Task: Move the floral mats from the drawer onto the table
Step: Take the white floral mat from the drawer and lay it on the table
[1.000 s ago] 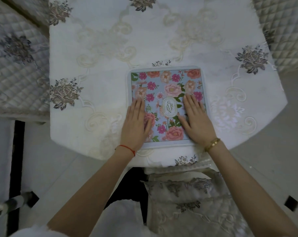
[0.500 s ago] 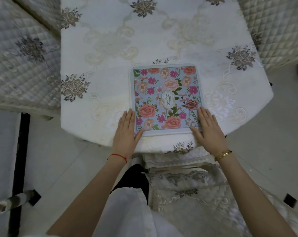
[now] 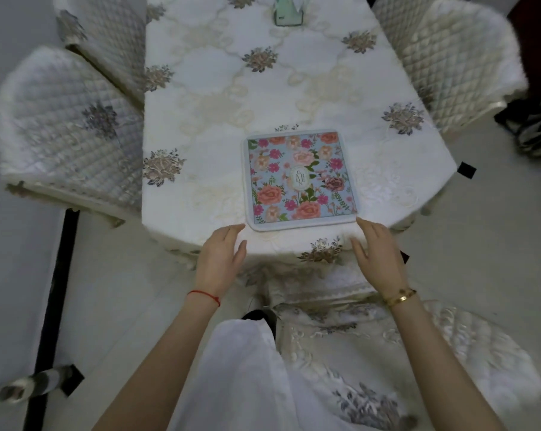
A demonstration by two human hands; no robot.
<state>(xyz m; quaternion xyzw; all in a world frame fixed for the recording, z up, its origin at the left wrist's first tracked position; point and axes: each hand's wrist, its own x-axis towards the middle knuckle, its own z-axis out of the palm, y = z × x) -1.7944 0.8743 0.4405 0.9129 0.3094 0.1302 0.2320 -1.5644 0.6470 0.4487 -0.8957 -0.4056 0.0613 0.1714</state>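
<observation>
A square floral mat (image 3: 300,179), light blue with pink and orange flowers and a pale border, lies flat near the front edge of the table (image 3: 219,98), which wears a white embroidered cloth. My left hand (image 3: 222,258) hovers off the table's front edge, left of the mat's near corner, fingers apart and empty. My right hand (image 3: 378,256) is at the mat's near right corner, also empty with fingers spread, clear of the mat. No drawer is in view.
Quilted white chairs stand at the left (image 3: 67,132), the far right (image 3: 446,60) and just under me (image 3: 402,353). A green tissue box (image 3: 288,10) sits at the table's far end. A dark bag (image 3: 533,129) is on the floor at right.
Both hands slid off the mat toward me and now hang past the table's edge. The mat stays put. The view has pulled back, showing more of the table.
</observation>
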